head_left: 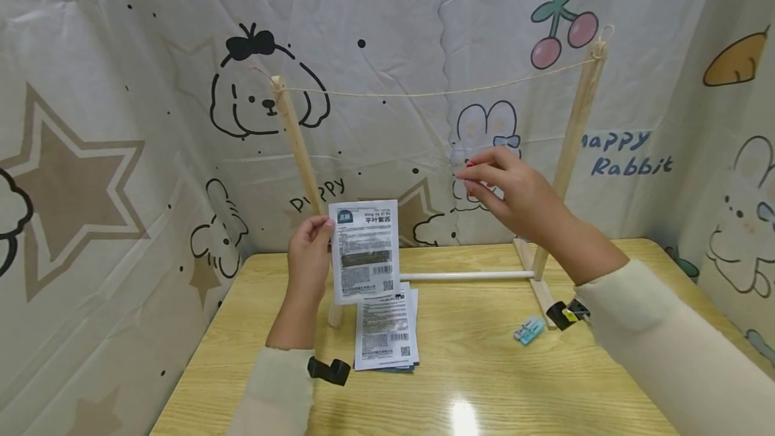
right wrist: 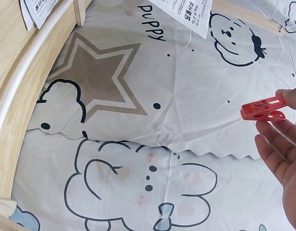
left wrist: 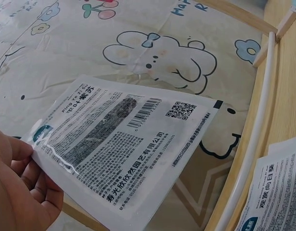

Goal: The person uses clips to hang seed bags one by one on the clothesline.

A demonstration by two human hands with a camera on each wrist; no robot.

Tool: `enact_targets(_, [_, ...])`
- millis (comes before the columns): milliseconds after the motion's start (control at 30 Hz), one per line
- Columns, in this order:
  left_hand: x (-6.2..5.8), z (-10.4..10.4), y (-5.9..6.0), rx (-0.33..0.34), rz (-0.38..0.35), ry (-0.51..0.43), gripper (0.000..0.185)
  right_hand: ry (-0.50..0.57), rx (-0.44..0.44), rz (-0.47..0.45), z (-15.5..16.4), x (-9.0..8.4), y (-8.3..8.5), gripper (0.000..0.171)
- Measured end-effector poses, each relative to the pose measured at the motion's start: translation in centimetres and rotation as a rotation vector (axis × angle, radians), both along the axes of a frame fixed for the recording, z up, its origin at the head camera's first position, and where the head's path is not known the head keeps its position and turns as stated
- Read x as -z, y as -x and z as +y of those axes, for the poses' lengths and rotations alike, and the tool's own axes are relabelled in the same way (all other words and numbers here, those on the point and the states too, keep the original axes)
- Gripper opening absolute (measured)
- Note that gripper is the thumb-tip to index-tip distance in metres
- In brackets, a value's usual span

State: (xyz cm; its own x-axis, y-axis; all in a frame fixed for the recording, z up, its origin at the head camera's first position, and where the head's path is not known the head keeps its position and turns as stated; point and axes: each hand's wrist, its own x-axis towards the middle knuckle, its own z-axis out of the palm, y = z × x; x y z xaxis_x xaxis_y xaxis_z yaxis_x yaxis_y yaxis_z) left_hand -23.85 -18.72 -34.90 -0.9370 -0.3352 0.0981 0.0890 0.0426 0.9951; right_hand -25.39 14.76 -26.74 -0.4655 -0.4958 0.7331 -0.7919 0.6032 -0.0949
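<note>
My left hand (head_left: 307,258) pinches a white printed seed packet (head_left: 366,227) by its left edge and holds it up in front of the left wooden post (head_left: 295,136). Text, a barcode and a dark strip show on the packet in the left wrist view. Raised toward the right post (head_left: 575,126), my right hand (head_left: 517,194) pinches a small red clothespin (right wrist: 263,111) between thumb and fingers. A thin string (head_left: 418,95) runs between the tops of both posts, above the two hands, with nothing hanging from it.
More seed packets (head_left: 383,345) lie in a stack on the wooden table (head_left: 472,369), below the held one. Light blue and white clothespins (head_left: 529,330) lie at the right, near the post's foot. A white rod (head_left: 466,276) joins the posts low down. Printed cloth hangs behind.
</note>
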Motion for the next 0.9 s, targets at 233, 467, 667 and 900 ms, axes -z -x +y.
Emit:
enact_targets(233, [-0.1,-0.1,0.2,-0.02,0.032,-0.009,0.023,0.013,-0.041,0.033,-0.8,-0.7,0.4,0.023])
enact_targets(467, [-0.2,-0.4,0.3,-0.014,0.056,-0.028,0.023,0.014,-0.053,0.049,-1.5,-1.2,0.9,0.023])
enact_targets(667, [-0.2,-0.6,0.2,-0.009,0.059,-0.028,0.024,0.004,-0.045,0.045,-2.1,-1.7,1.3,0.022])
enact_targets(900, [-0.5,-0.5,0.1,-0.006,0.063,-0.028,0.025,0.0,-0.046,0.036,-2.6,-2.5,1.5,0.02])
